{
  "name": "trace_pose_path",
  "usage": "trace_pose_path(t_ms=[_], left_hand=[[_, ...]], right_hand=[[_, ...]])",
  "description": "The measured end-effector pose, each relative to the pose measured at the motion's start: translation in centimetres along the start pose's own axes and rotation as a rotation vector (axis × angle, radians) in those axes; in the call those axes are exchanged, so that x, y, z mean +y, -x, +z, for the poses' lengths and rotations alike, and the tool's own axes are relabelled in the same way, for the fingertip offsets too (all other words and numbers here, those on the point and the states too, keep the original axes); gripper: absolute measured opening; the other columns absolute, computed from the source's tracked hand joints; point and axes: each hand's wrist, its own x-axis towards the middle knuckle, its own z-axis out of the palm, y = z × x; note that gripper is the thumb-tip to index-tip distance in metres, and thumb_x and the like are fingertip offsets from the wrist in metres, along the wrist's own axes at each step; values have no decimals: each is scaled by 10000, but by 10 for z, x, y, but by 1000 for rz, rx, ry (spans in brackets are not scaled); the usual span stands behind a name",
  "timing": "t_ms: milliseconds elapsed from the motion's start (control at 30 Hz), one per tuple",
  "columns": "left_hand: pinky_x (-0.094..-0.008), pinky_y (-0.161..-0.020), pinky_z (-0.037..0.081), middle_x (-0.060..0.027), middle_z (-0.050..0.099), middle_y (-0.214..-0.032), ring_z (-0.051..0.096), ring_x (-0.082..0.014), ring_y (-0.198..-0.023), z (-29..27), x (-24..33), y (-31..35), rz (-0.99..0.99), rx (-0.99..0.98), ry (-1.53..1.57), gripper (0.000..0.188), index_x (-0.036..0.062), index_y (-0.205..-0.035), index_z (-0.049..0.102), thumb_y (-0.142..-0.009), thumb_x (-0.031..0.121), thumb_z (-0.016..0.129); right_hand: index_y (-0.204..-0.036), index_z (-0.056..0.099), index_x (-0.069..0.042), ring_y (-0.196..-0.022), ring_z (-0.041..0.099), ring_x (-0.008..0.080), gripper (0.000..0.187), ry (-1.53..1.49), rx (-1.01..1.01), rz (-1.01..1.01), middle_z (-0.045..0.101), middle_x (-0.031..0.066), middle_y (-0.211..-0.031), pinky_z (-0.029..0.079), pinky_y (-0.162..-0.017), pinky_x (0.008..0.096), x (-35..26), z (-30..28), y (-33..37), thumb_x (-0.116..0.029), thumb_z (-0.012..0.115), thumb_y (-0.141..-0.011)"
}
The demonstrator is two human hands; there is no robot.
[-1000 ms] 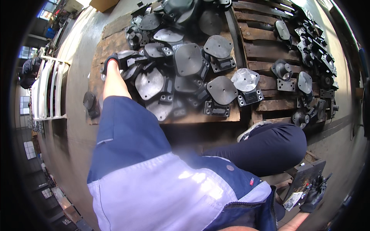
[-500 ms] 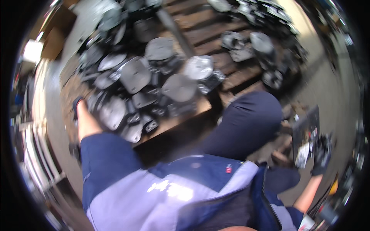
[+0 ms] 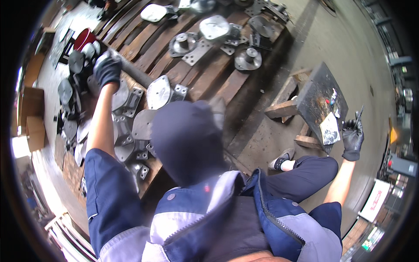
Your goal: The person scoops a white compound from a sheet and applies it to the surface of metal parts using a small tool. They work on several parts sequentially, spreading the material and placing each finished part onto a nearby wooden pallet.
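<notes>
My left hand (image 3: 108, 70), in a dark glove with greyish fingers, reaches out over crowded metal parts at the far end of a grey bar (image 3: 136, 73). Its fingers look curled, but what lies under them is hidden. At the right, my right hand (image 3: 352, 139), in a black glove, pinches a thin dark pen-like stick (image 3: 360, 114) pointing upward. That hand is beside a small dark stand top (image 3: 321, 102) bearing a smudged white sheet (image 3: 330, 129). Near my knee lie a round-faced metal plate (image 3: 159, 92) and a drilled bracket (image 3: 133, 102).
Slatted wooden pallets (image 3: 174, 74) carry several flanged castings, including a hub (image 3: 248, 59) and a pale cover plate (image 3: 214, 27). A red container (image 3: 84, 39) stands at the far left, cardboard boxes (image 3: 34, 107) beyond. My bent knee (image 3: 187, 139) is close to the pallet edge.
The view has swung right, showing more of the pallets and stand. My left hand has moved forward from the near left side over the parts. My right hand is now raised with the stick visible.
</notes>
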Motion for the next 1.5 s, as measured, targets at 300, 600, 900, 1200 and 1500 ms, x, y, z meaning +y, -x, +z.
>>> trace_pose_path(t_ms=[300, 600, 900, 1200, 1500], left_hand=[[-459, -596, 529, -153, 701, -757, 697, -354, -712, 26, 312, 47, 956, -500, 142, 136, 118, -815, 728, -785, 203, 626], [-495, -624, 520, -164, 674, -711, 680, -376, -708, 87, 409, 119, 963, -567, 367, 125, 113, -758, 672, -806, 222, 634], [-462, -691, 521, -133, 689, -782, 686, -336, -786, 98, 410, 145, 439, -520, 626, 210, 116, -965, 682, -823, 268, 713], [-464, -864, 519, -192, 695, -1076, 669, -373, -973, 118, 445, 97, 470, -35, 643, 537, 67, -1235, 597, -781, 320, 736], [-433, -1041, 463, -303, 609, -1295, 611, -405, -1196, 136, 533, -69, 102, -477, 720, 778, -44, -1326, 541, -779, 460, 771]], right_hand=[[-1401, 522, -19, -814, 499, 139, 402, -126, 117, -83, 470, -1, -812, 488, -887, 355, 25, -36, 13, -191, 547, -1038], [-1389, 526, -21, -811, 477, 129, 381, 30, 142, -54, 446, -13, -822, 479, -887, 345, 27, -36, 9, -200, 520, -1053], [-1385, 526, -20, -837, 501, 132, 367, 22, 66, 15, 466, 2, -868, 501, -920, 347, 34, -27, -13, -199, 485, -1067], [-1362, 529, -26, -823, 496, 136, 341, -23, 38, 15, 459, 9, -857, 503, -917, 357, 38, -17, -15, -183, 474, -1064], [-1315, 527, -30, -765, 469, 151, 333, -42, 72, 14, 435, 6, -763, 447, -841, 379, 43, -13, -21, -224, 495, -1046]])
